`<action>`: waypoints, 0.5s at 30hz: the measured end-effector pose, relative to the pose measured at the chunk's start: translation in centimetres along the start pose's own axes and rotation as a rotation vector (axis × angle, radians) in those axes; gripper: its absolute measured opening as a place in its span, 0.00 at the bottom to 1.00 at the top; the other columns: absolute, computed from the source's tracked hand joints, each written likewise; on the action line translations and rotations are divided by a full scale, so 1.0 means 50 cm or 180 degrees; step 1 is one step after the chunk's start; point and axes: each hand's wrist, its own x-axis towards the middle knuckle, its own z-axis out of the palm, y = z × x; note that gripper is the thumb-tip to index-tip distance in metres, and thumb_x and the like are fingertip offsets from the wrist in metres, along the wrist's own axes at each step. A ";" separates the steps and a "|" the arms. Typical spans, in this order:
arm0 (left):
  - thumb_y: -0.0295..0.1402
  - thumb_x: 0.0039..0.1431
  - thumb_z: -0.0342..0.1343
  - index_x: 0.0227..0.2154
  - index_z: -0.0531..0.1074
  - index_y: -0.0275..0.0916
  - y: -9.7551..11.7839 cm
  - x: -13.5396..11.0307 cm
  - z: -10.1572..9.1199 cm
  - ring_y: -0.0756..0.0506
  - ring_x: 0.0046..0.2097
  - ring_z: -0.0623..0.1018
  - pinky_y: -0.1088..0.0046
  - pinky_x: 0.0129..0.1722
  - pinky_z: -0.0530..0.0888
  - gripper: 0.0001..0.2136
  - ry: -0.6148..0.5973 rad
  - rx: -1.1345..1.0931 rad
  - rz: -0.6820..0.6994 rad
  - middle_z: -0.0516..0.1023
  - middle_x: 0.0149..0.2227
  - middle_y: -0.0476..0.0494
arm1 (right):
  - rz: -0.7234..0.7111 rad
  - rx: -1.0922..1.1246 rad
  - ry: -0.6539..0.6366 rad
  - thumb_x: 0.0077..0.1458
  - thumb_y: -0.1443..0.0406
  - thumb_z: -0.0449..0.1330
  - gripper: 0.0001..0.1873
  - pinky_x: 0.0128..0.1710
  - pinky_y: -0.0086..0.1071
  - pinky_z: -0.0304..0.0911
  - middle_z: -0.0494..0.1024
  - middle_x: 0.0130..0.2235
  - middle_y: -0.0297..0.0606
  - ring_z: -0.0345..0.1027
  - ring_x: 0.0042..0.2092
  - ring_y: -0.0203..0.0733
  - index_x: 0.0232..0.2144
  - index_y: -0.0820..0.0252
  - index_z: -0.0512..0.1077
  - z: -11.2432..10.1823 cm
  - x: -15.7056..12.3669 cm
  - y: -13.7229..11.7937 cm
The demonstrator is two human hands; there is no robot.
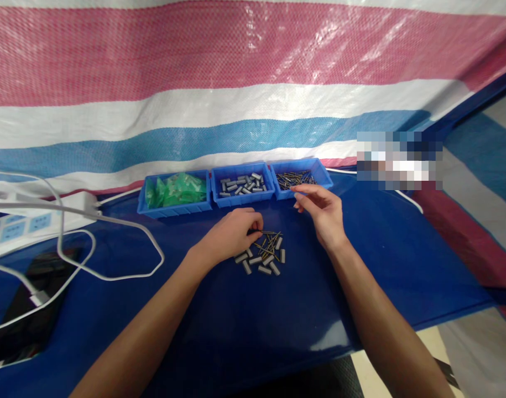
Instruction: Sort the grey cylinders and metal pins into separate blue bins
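Blue table [236,320], pins [267,240] beneath fingers [255,224]

Three bins [241,185] stand side by side behind the loose pile [263,251], a power strip [37,221] to their left.

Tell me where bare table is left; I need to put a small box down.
Bare blue table lies right of the right hand, and near the front edge between the forearms. Crowded: the loose pile under the left hand, the three bins, the white cable.
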 end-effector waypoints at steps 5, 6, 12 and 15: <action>0.29 0.63 0.61 0.33 0.77 0.38 -0.005 0.000 0.000 0.47 0.34 0.76 0.73 0.35 0.71 0.03 0.0040 -0.0147 -0.0001 0.77 0.33 0.46 | 0.0067 -0.0006 -0.0046 0.55 0.59 0.73 0.09 0.32 0.35 0.70 0.86 0.43 0.38 0.73 0.32 0.38 0.38 0.53 0.83 0.000 -0.002 0.001; 0.29 0.63 0.61 0.33 0.76 0.38 -0.005 0.000 -0.002 0.47 0.33 0.77 0.73 0.35 0.71 0.03 0.0043 -0.0206 -0.0022 0.78 0.32 0.46 | 0.0071 0.0002 -0.0054 0.55 0.59 0.73 0.09 0.32 0.35 0.70 0.86 0.43 0.38 0.72 0.32 0.38 0.38 0.53 0.83 0.000 -0.002 0.002; 0.31 0.63 0.62 0.34 0.78 0.37 0.013 0.001 -0.023 0.47 0.32 0.81 0.73 0.35 0.74 0.03 0.0326 -0.0826 -0.0248 0.82 0.30 0.47 | 0.0067 0.0162 -0.0136 0.55 0.60 0.73 0.08 0.32 0.34 0.68 0.86 0.40 0.36 0.72 0.31 0.36 0.38 0.53 0.84 -0.002 0.000 0.000; 0.31 0.61 0.64 0.34 0.80 0.37 0.023 0.001 -0.033 0.48 0.33 0.82 0.73 0.38 0.76 0.03 0.0575 -0.0985 -0.0140 0.84 0.32 0.47 | 0.0113 0.0172 -0.0186 0.55 0.60 0.74 0.09 0.32 0.34 0.69 0.85 0.38 0.36 0.73 0.30 0.36 0.38 0.54 0.84 0.000 -0.001 -0.002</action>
